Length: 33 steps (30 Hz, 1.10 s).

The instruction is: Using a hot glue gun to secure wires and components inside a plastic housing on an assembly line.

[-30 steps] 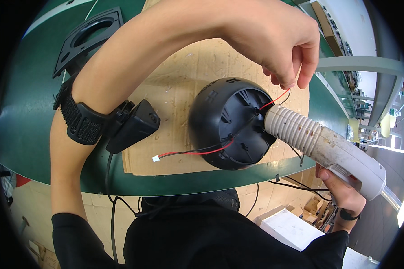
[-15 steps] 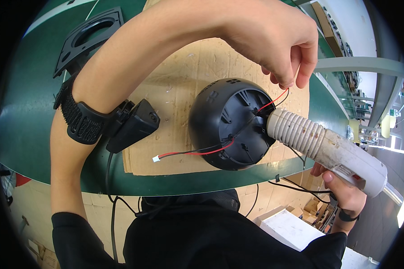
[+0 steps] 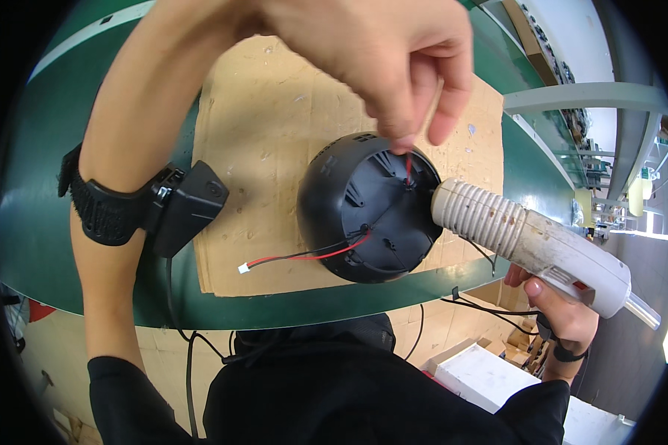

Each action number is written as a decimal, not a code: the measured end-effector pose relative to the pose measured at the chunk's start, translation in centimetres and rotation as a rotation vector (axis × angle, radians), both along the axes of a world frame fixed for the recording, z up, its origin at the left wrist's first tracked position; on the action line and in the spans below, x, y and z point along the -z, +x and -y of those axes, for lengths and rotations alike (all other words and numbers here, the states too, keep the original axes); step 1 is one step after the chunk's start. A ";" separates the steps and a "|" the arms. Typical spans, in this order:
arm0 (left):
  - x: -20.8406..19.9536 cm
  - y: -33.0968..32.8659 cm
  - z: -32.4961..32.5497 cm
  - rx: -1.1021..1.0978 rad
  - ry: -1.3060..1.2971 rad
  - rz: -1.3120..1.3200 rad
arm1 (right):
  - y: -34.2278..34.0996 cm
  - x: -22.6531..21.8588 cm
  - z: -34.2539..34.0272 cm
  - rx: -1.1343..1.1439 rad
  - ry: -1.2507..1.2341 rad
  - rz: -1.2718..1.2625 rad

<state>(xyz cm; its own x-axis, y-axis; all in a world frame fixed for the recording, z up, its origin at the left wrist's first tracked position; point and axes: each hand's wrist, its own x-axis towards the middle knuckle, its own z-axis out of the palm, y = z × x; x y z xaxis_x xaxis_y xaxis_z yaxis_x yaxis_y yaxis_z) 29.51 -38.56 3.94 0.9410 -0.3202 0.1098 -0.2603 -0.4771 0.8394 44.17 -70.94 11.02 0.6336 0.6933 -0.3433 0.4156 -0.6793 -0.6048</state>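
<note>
Red wire is pinched between the left hand's fingertips, its other fingers loosely bent; the right hand is wrapped around a pale, ribbed glue gun. The left hand has just come inward from beyond the shell's right side, so the wire, slanting outward a moment ago, now rises steeply; that appears to hold its root upright near the gun's front end. The round black shell lies just under the left fingertips, its open side beside the gun's front, whose tip cannot be made out. Farther left, a red-and-black lead ends in a white connector over cardboard on a green table.
</note>
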 end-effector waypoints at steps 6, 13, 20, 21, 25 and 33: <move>-0.8 -0.5 -0.4 0.067 0.004 -0.277 | 1.1 0.4 0.5 -0.114 -0.055 0.126; -0.7 1.0 -1.3 0.148 -0.116 -0.515 | 0.5 0.3 0.0 -0.056 -0.068 0.144; -1.2 0.1 -0.6 0.088 0.014 -0.408 | -0.7 0.2 -0.5 -0.055 -0.037 0.197; -1.2 0.1 -0.5 0.091 0.015 -0.406 | -1.0 0.1 -0.5 0.010 -0.007 0.207; -1.5 0.2 -0.3 0.058 0.026 -0.428 | -0.9 -0.7 -0.8 -0.042 -0.161 0.247; -1.2 -0.7 0.0 0.035 0.078 -0.317 | -0.8 -0.6 0.4 -0.489 -0.093 0.632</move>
